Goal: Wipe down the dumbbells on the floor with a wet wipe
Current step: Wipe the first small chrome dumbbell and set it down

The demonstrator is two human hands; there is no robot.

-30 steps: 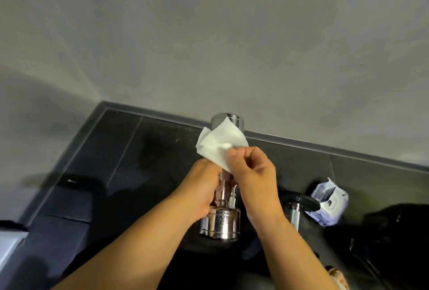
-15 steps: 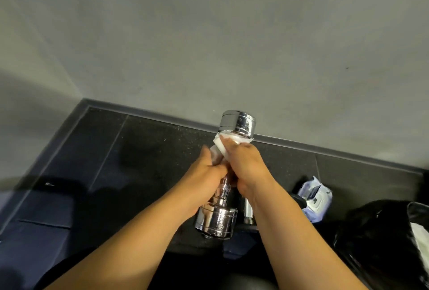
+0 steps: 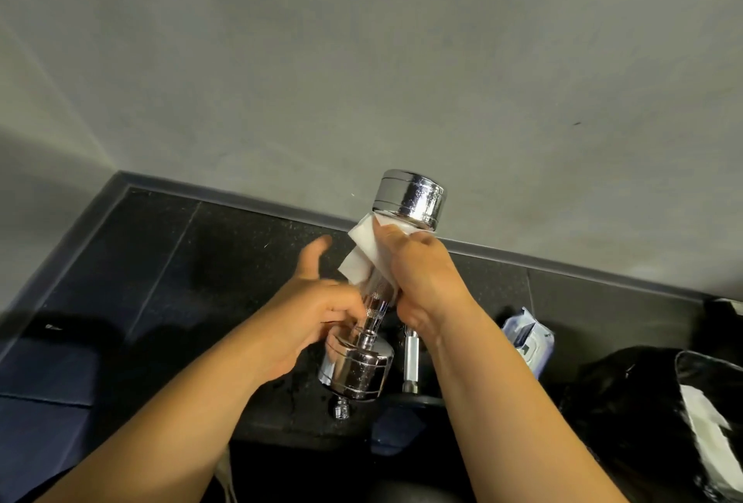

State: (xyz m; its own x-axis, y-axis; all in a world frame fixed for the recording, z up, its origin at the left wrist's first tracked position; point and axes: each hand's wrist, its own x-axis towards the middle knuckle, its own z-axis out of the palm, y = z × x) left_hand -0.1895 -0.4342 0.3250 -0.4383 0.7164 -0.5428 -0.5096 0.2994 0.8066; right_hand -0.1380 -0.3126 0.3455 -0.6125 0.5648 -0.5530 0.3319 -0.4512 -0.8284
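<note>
A chrome dumbbell (image 3: 408,196) is held nearly upright above the dark floor, one head up near the wall and the other head low in front of me. My right hand (image 3: 422,277) wraps a white wet wipe (image 3: 362,257) around the upper part of the handle, just under the top head. My left hand (image 3: 309,313) pinches the lower handle with its fingertips, thumb lifted away. A second dumbbell's silver bar (image 3: 411,357) lies on the floor behind my right wrist, mostly hidden.
A blue-and-white wipes pack (image 3: 530,337) lies on the floor at right. A black bag (image 3: 651,402) with white contents sits at the far right. A grey wall (image 3: 362,60) and baseboard close the floor behind.
The dumbbell has tilted to the right and risen in view. My right hand now wraps the wipe around the handle; my left hand has loosened to a fingertip hold, thumb raised.
</note>
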